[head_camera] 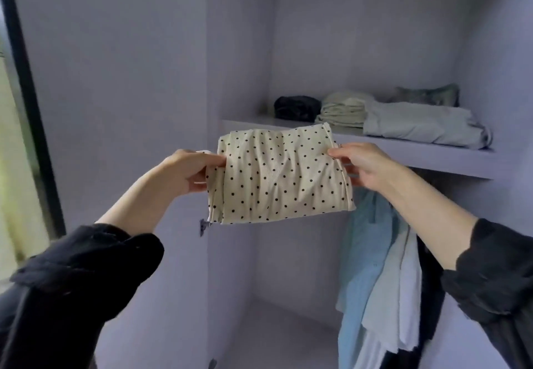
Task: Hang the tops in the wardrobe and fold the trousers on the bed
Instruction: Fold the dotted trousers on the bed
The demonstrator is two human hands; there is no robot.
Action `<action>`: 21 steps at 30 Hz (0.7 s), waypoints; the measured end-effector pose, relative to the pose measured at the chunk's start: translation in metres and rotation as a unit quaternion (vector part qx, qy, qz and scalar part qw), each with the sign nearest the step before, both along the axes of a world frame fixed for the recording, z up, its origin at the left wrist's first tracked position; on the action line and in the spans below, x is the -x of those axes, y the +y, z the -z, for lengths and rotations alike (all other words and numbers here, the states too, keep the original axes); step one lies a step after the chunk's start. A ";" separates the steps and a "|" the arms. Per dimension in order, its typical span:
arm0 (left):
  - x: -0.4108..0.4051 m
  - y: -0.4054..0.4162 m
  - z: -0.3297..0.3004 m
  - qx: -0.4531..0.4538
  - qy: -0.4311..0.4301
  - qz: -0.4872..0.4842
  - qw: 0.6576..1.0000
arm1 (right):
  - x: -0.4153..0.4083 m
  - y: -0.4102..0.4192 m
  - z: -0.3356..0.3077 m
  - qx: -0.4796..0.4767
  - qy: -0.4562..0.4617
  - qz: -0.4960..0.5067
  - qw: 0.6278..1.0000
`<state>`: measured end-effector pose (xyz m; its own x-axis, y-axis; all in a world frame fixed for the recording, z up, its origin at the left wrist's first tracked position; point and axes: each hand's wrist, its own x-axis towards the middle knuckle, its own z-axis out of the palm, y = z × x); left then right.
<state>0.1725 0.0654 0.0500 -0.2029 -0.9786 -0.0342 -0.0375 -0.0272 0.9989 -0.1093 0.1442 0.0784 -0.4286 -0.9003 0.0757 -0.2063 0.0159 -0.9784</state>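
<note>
Polka-dot garment (277, 175), cream with small dark spots, is folded into a compact bundle and held up in the air between both hands in front of the open wardrobe (239, 51). It is probably a pair of trousers, though its type cannot be told while folded. The left hand (193, 171) pinches its left edge, thumb on the near face and fingers curled behind; the right hand (363, 163) pinches the right edge the same way. Just beyond and slightly above the hands runs the shelf (432, 155), carrying folded clothes: a dark bundle (297, 107) farthest left, a pale green stack (344, 110) beside it, and a light grey-green folded piece (424, 124) towards the right, with a greenish patterned item (427, 95) behind. Below the right hand and forearm hang several tops (375, 267) in blue, white and pale tones, against something dark. Black sleeves (86, 259) cover both forearms up to the wrists. My reading is that the bundle is about to go onto the shelf. The risk is that only its two side edges are gripped, so the inner layers and lower fold hang unsupported; a loosened pinch or a tilt could let the fold open out. Sliding it in could also catch the shelf's front lip or nudge the pale green stack out of shape.
</note>
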 end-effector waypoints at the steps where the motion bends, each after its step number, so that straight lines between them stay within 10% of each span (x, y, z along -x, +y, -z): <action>1: 0.011 -0.017 -0.015 0.011 -0.002 0.013 1.000 | 0.008 -0.008 -0.011 0.012 -0.004 0.013 1.000; 21: 0.230 -0.296 -0.133 0.080 -0.078 0.157 0.981 | 0.181 -0.220 -0.119 0.039 0.006 0.164 0.986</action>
